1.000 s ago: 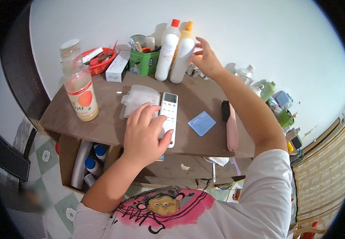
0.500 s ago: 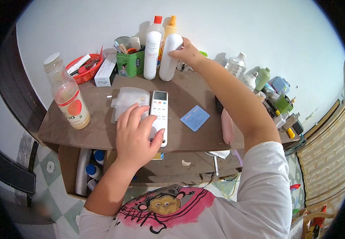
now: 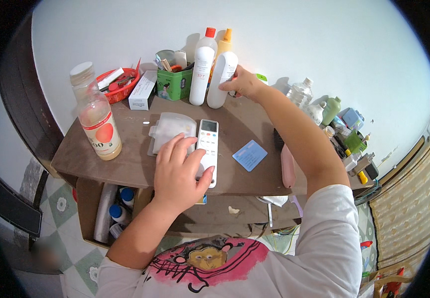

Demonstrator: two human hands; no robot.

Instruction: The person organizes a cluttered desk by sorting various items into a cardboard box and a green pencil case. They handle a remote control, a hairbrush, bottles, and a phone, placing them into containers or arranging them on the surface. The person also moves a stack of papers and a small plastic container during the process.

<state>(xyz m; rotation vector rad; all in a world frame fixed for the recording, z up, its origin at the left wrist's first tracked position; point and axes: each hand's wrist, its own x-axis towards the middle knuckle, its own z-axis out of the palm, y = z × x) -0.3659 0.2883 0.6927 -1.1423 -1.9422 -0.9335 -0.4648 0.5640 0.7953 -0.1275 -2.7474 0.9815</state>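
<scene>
The right hand (image 3: pixel 242 82) wraps the white bottle (image 3: pixel 222 79) at the shelf's (image 3: pixel 135 161) back; a knock could topple its neighbour (image 3: pixel 199 74). The left hand (image 3: pixel 177 174) lies flat on the remote (image 3: pixel 208 149), gripping nothing.

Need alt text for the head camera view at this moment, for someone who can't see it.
A person's left hand rests on a white remote control on a brown shelf, while the right hand grips a white bottle at the back by the wall. A blue card, a pink brush and a capped drink bottle lie around them.
</scene>
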